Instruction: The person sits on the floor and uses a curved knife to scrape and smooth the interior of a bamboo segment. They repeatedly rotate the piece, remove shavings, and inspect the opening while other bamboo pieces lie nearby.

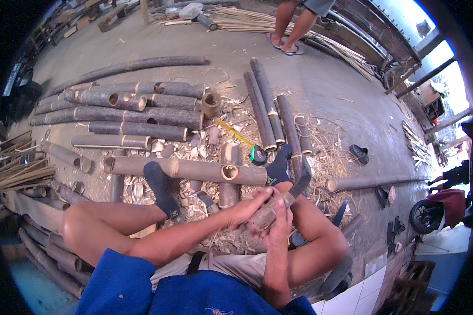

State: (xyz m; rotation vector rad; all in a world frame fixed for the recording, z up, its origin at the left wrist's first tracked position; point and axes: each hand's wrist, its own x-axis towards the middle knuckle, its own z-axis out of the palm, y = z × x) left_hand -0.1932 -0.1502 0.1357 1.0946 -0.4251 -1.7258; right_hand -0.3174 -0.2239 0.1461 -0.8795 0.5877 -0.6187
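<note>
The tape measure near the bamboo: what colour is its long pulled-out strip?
The strip of the tape measure is yellow. It shows best in the head view.

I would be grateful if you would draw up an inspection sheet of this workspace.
Surface: grey floor, littered near the person.
Job's things: bamboo pole with a round hole, lying crosswise in front; wooden piece in hand, dark curved part beyond it.
Clutter: wood chips; tape measure, its yellow strip out; other poles lying at left.
Hands: left hand and right hand both hold the wooden piece.
Cables: nothing seen.
Surroundings: another person's legs, in sandals; a wheel at right.
</note>
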